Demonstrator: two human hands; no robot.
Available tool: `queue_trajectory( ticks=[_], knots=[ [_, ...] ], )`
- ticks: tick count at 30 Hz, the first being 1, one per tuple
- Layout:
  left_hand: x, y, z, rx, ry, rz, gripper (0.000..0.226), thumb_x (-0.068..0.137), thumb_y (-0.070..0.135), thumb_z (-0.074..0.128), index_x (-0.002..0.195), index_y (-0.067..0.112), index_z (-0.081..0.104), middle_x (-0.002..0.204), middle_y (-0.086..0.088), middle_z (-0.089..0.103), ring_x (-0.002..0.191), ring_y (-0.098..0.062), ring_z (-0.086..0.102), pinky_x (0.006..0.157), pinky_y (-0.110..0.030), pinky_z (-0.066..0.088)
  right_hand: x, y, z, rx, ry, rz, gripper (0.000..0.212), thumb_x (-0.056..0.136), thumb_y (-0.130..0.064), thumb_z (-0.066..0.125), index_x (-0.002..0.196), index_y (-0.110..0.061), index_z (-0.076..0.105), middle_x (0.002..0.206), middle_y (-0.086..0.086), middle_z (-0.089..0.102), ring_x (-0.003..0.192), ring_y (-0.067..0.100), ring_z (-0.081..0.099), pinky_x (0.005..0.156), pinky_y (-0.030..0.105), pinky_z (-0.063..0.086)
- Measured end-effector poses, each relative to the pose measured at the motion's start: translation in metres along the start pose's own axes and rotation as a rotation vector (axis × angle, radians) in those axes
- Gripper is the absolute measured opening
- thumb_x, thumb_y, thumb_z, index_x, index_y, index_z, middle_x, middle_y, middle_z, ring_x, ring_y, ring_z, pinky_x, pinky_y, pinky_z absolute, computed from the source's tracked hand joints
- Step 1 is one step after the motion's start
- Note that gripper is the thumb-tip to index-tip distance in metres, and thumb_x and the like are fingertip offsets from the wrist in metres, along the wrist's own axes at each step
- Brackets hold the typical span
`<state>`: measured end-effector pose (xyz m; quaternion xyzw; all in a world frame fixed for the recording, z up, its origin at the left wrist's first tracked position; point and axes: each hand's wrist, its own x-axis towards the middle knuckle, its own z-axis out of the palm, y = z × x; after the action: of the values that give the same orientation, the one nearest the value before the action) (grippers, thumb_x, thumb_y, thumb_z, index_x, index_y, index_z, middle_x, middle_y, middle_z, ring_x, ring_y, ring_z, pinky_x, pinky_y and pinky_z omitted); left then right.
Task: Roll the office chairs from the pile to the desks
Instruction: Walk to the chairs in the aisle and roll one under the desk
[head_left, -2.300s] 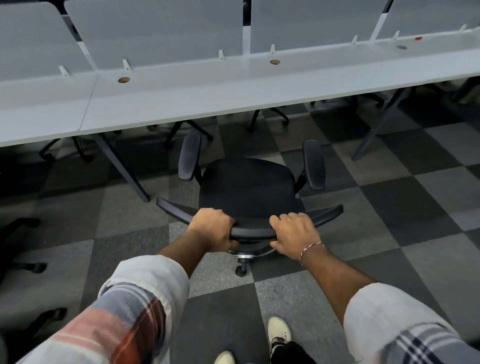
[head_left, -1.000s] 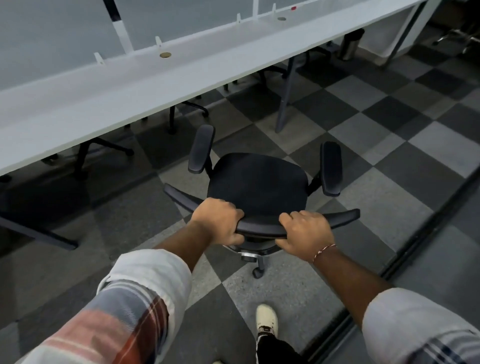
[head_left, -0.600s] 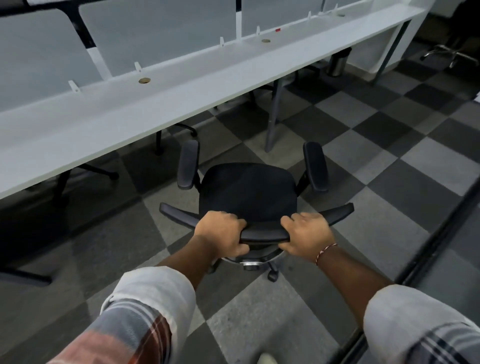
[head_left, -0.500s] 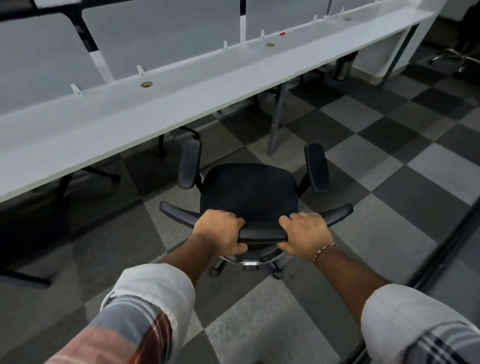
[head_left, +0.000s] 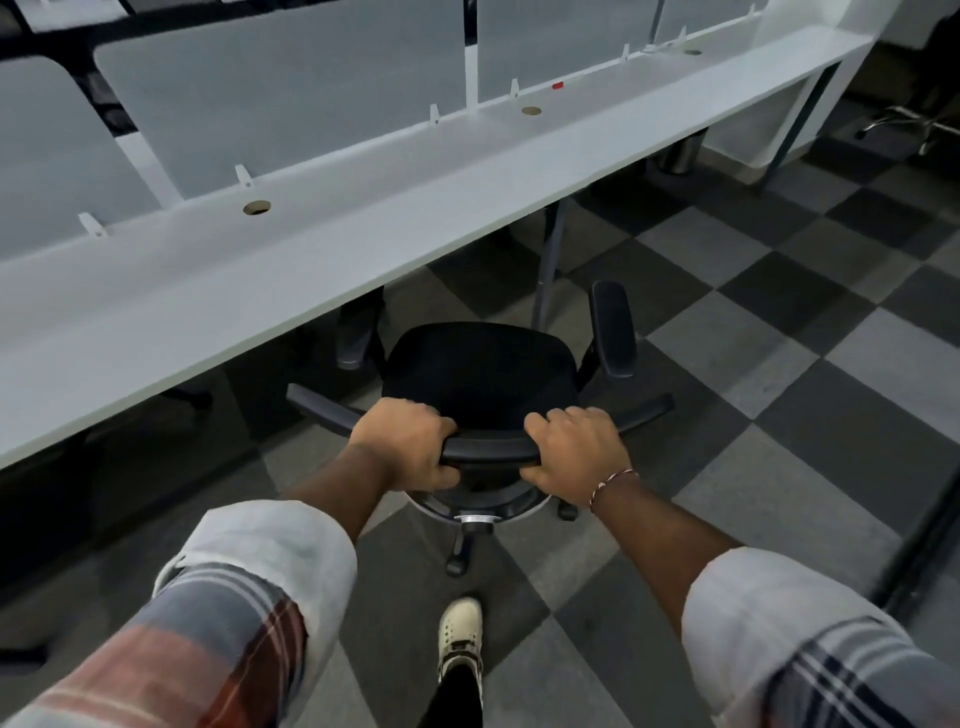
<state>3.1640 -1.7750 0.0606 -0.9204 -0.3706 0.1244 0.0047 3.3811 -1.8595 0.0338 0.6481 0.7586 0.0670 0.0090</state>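
A black office chair (head_left: 480, 369) stands on its castors right in front of me, its seat facing the long white desk (head_left: 311, 260). The chair's left armrest is partly under the desk's front edge; the right armrest (head_left: 614, 328) is in the open. My left hand (head_left: 408, 444) grips the top rim of the backrest on the left. My right hand (head_left: 574, 452), with a thread bracelet at the wrist, grips the same rim on the right. The chair's base and a castor (head_left: 457, 564) show below my hands.
A grey desk leg (head_left: 548, 270) stands just beyond the seat. Grey partition panels (head_left: 280, 98) line the desk's far side. A small bin (head_left: 680, 150) sits under the desk at the right. Another chair's chrome base (head_left: 904, 122) is at far right. My shoe (head_left: 460, 634) is behind the chair.
The chair has rolled closer to the desk, so its left armrest now reaches under the desk edge. Both hands keep the same grip on the backrest rim. I have stepped forward.
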Motion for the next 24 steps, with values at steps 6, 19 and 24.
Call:
queue_trajectory(
  ticks=[6,19,24],
  knots=[
    [0.053,-0.046,-0.006,-0.036,-0.027,-0.034,0.038,0.078,0.064,0.052,0.097,0.032,0.062,0.087,0.01,0.06,0.08,-0.015,0.061,0.064,-0.031,0.041,0.077,0.016,0.009,0.008,-0.023,0.02,0.043,0.071,-0.055,0.073,0.092,-0.021,0.057,0.078,0.001,0.061,0.074,0.024,0.061,0.067,0.036,0.043],
    [0.08,-0.046,-0.013,-0.045,-0.049,-0.067,0.032,0.084,0.061,0.053,0.09,0.03,0.06,0.073,0.009,0.056,0.066,-0.013,0.055,0.055,-0.03,0.036,0.102,0.04,0.023,-0.006,0.066,0.003,0.052,0.042,-0.045,0.089,0.068,-0.018,0.053,0.056,0.001,0.053,0.05,0.025,0.054,0.053,0.034,0.041],
    [0.057,-0.029,-0.011,-0.018,-0.054,-0.048,0.034,0.08,0.061,0.054,0.09,0.029,0.062,0.074,0.009,0.059,0.066,-0.015,0.056,0.057,-0.03,0.037,0.068,0.028,0.018,-0.036,0.033,0.022,0.047,0.052,-0.051,0.084,0.072,-0.021,0.055,0.061,-0.001,0.058,0.057,0.023,0.058,0.057,0.034,0.04]
  ],
)
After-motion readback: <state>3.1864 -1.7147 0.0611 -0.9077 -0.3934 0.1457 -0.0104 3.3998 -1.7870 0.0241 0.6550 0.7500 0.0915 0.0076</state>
